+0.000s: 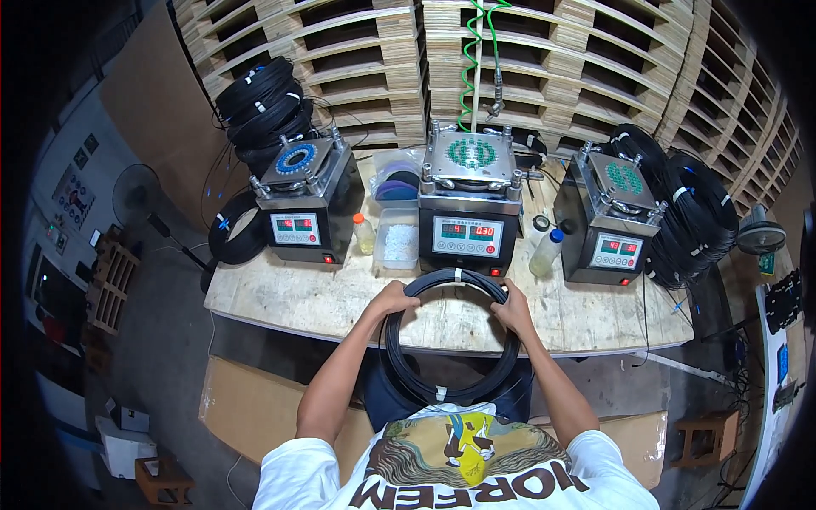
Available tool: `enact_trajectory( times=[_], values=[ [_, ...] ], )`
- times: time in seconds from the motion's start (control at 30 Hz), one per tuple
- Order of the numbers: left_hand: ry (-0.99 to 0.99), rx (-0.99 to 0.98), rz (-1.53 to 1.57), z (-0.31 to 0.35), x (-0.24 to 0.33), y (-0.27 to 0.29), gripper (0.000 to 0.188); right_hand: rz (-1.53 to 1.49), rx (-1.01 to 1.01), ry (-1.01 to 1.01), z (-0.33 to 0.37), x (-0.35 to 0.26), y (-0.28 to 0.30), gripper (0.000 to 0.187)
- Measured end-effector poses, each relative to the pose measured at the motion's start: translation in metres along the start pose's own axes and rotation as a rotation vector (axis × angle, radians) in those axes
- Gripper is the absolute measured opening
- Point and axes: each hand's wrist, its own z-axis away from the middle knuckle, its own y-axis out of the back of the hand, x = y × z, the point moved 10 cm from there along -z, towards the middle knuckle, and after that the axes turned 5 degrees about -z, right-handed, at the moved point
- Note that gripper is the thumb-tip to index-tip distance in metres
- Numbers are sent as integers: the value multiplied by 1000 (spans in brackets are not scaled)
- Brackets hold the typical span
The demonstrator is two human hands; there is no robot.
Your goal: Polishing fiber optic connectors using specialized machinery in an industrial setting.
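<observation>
A coil of black cable (393,357), bound with white ties, hangs over the front edge of the wooden table (306,297). My left hand (394,300) is closed round its upper left side, and my right hand (513,308) grips the upper right. The coil's far rim reaches the foot of the middle machine (466,204), a black box with a lit display and a metal top plate dotted with green pieces. Its near side hangs beyond the table edge, close to my shirt.
Similar machines stand at left (304,204) and right (610,212). Between them are an orange-capped bottle (364,235), a tub of white pieces (399,243) and a blue-capped bottle (546,252). Black cable coils (263,102) pile up behind. Pallets (561,59) line the back; a green air hose (467,76) hangs there.
</observation>
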Motion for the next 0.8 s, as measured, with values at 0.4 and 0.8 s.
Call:
enact_trajectory(
  times=[0.4,0.8],
  values=[
    [14,167,-336,-11,-6,-2,55,28,81,48,-8,20,-6,44],
    [-176,157,-217,23,32,10,53,18,61,33,7,-2,0,56]
  ],
)
